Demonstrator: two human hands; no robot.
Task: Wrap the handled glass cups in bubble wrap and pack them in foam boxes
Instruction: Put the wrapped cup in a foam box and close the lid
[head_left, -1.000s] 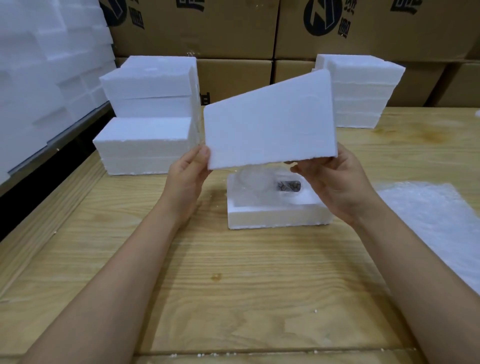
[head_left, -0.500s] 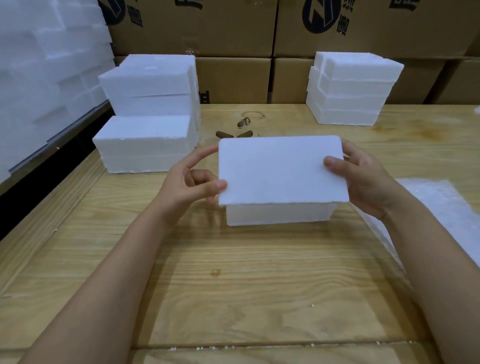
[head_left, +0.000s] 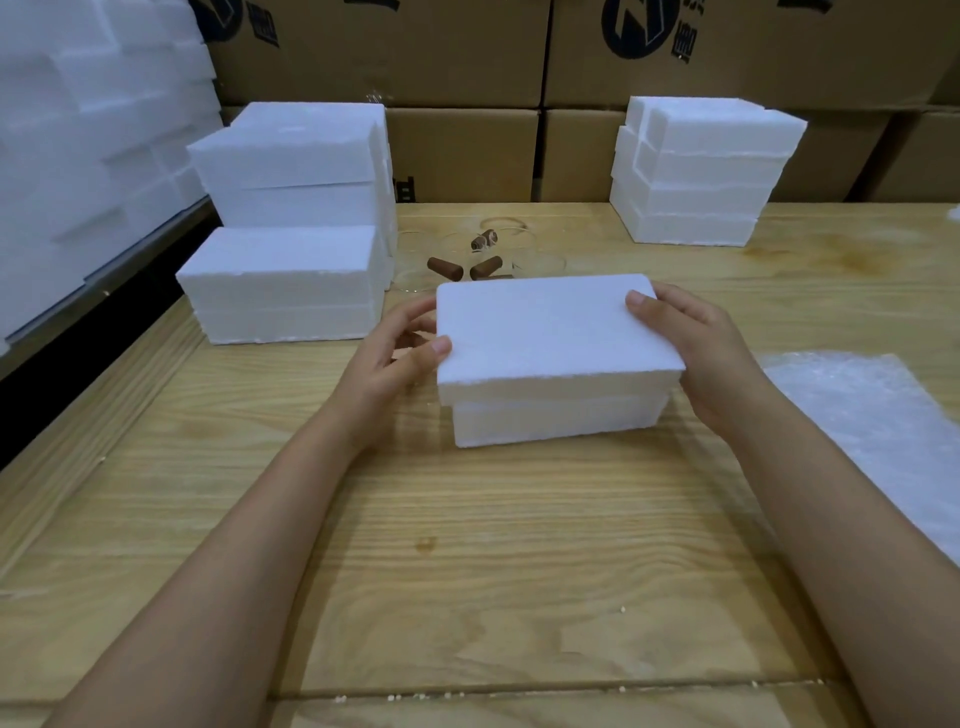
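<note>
One foam box (head_left: 558, 421), lid (head_left: 545, 327) on but overhanging, left hand (head_left: 387, 358) and right hand (head_left: 711, 353) each gripping a lid end; glass cups (head_left: 485, 267) behind lie unwrapped; bubble wrap (head_left: 872, 415) ready.

Your pale wooden plank table (head_left: 467, 571), and what rests on it.
Straight ahead of you, mid-table, sits a white rectangular foam box (head_left: 556, 421), closed, its lid overhanging the base a little. To your left, near the table's edge, a low pile of white foam boxes (head_left: 280, 280) stands just in front of a taller pile (head_left: 291, 171). A third pile of the same white blocks (head_left: 701, 176) stands at the far right. Between these piles, just beyond the middle box, lie clear glass cups with brown cylindrical handles (head_left: 485, 267). A sheet of clear bubble wrap (head_left: 872, 415) lies flat to your right. Small white foam crumbs (head_left: 395, 697) dot the seam nearest you.
</note>
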